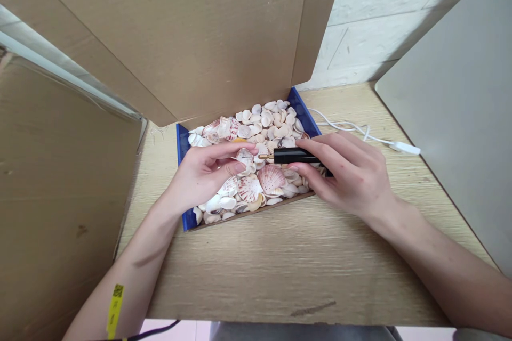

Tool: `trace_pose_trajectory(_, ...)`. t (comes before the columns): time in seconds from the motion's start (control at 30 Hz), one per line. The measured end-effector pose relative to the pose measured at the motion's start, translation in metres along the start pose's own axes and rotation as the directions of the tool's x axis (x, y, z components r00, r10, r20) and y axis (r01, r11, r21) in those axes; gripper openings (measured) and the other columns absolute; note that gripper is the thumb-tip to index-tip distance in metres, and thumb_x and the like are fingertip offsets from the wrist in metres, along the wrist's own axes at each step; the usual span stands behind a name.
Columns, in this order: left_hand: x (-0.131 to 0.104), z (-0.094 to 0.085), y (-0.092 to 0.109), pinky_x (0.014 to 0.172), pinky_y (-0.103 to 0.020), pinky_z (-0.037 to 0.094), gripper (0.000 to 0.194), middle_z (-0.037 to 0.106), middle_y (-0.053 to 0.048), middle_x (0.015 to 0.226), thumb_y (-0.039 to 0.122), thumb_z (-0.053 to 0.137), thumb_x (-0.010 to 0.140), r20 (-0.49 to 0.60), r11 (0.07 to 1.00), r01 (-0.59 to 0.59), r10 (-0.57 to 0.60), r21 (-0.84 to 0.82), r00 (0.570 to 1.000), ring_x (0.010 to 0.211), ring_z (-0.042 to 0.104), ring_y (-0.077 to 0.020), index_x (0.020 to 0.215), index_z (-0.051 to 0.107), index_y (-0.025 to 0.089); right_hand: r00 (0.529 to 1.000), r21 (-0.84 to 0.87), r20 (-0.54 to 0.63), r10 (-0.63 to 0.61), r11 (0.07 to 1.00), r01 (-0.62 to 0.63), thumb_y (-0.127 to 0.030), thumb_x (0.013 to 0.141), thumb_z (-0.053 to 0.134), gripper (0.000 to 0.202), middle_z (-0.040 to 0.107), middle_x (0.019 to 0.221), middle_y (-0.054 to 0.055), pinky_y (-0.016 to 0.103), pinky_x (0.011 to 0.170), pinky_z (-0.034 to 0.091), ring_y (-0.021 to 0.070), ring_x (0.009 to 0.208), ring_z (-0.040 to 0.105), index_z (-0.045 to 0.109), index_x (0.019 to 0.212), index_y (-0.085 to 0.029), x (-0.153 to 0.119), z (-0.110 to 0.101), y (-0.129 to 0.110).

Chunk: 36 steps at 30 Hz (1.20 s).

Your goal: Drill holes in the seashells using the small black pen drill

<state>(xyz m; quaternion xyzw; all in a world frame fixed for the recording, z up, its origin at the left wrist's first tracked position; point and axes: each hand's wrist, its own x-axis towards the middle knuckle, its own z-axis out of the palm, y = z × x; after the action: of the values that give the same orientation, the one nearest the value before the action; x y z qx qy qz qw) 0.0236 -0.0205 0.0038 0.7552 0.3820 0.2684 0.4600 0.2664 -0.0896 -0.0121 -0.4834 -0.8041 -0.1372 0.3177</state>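
Between the thumb and fingers of my left hand is a pale shell, held above a heap of shells. My right hand grips a black cylindrical drill tool that lies level, its brass-coloured tip pointing left at the held shell. Whether the thin bit touches the shell is too small to tell. Beneath both hands sits a shallow blue-sided box filled with white, cream and reddish shells. A large pink scallop shell lies in the heap just below the tool's tip.
The box stands on a light wooden table. Tall cardboard rises behind it, with another cardboard panel at left. A white cable lies behind my right hand, and a grey panel stands at right.
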Motion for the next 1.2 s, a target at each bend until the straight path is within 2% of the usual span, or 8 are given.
trace_pose_trajectory(0.1,-0.0004,0.0001,-0.0002,0.074,-0.025,0.055,0.029,0.075,-0.004,0.102,0.029,0.070,0.079,0.018,0.999,0.029,-0.028,-0.030,0.999,0.087,0.069,-0.0166,0.107,0.072,0.023,0.996,-0.009,-0.074,-0.052,0.999,0.051,-0.028,0.084,0.064,0.032,0.069,0.096,0.009,0.034,0.071,0.050,0.0195,0.082,0.062,0.058,0.114,-0.019,0.0009,-0.0012,0.0014)
trace_pose_trajectory(0.23,-0.0006,-0.0001,0.0033,0.059,-0.023,0.054,0.025,0.076,-0.003,0.086,0.029,0.069,0.078,0.098,0.998,0.058,-0.057,-0.011,0.994,0.069,0.068,-0.0154,0.101,0.075,0.022,0.992,-0.003,-0.118,-0.050,0.999,0.050,-0.026,0.085,0.063,0.037,0.069,0.101,0.006,0.037,0.077,0.051,0.0206,0.091,0.061,0.056,0.121,-0.027,0.0003,-0.0010,0.0024)
trace_pose_trajectory(0.33,-0.0002,-0.0008,0.0061,0.056,-0.021,0.052,0.023,0.076,-0.002,0.082,0.026,0.068,0.077,0.128,0.998,0.054,-0.051,-0.013,0.990,0.063,0.066,-0.0139,0.099,0.075,0.024,0.998,0.031,-0.064,-0.016,0.999,0.018,-0.030,0.085,0.062,0.032,0.069,0.098,0.006,0.037,0.074,0.051,0.0204,0.086,0.061,0.059,0.117,-0.025,-0.0001,0.0003,0.0024)
trace_pose_trajectory(0.43,0.0003,-0.0012,0.0079,0.057,-0.020,0.053,0.023,0.077,-0.001,0.080,0.022,0.070,0.075,0.128,0.998,0.051,-0.045,-0.038,0.991,0.062,0.066,-0.0130,0.098,0.076,0.023,0.997,0.060,0.056,0.046,0.997,-0.049,-0.036,0.088,0.057,0.026,0.069,0.087,0.006,0.032,0.063,0.049,0.0176,0.072,0.060,0.063,0.107,-0.020,0.0000,0.0008,0.0011)
trace_pose_trajectory(0.6,-0.0002,-0.0011,0.0058,0.068,-0.020,0.057,0.025,0.077,-0.002,0.092,0.018,0.073,0.073,0.067,0.994,0.045,-0.038,-0.100,0.997,0.074,0.070,-0.0132,0.097,0.076,0.024,0.988,0.053,0.132,0.078,0.995,-0.086,-0.036,0.091,0.051,0.024,0.066,0.073,0.004,0.026,0.052,0.042,0.0131,0.058,0.056,0.064,0.095,-0.016,-0.0001,-0.0014,-0.0022)
trace_pose_trajectory(0.73,-0.0012,0.0001,0.0024,0.079,-0.025,0.058,0.029,0.076,-0.002,0.098,0.022,0.076,0.071,0.030,0.989,0.068,-0.065,-0.134,0.997,0.085,0.071,-0.0159,0.101,0.075,0.025,0.997,0.029,0.073,0.016,0.999,-0.018,-0.034,0.088,0.058,0.021,0.066,0.075,0.004,0.026,0.053,0.043,0.0137,0.061,0.058,0.062,0.096,-0.015,-0.0010,-0.0020,-0.0024)
trace_pose_trajectory(0.93,-0.0022,0.0030,0.0049,0.070,-0.025,0.059,0.028,0.077,-0.001,0.088,0.027,0.077,0.071,0.136,0.988,0.105,-0.089,-0.113,0.987,0.073,0.070,-0.0155,0.100,0.076,0.026,0.981,0.061,-0.070,-0.181,0.981,0.186,-0.028,0.078,0.071,0.037,0.070,0.087,0.009,0.030,0.062,0.050,0.0177,0.073,0.060,0.059,0.109,-0.012,-0.0003,-0.0027,-0.0008)
trace_pose_trajectory(1.2,-0.0032,0.0008,-0.0005,0.065,-0.023,0.055,0.022,0.074,0.000,0.081,0.030,0.073,0.075,0.138,0.989,0.084,-0.067,-0.122,0.988,0.068,0.064,-0.0128,0.095,0.075,0.022,0.973,0.011,-0.133,-0.188,0.981,0.191,-0.024,0.076,0.073,0.038,0.070,0.090,0.010,0.032,0.063,0.050,0.0195,0.078,0.062,0.060,0.110,-0.013,0.0019,-0.0029,0.0019)
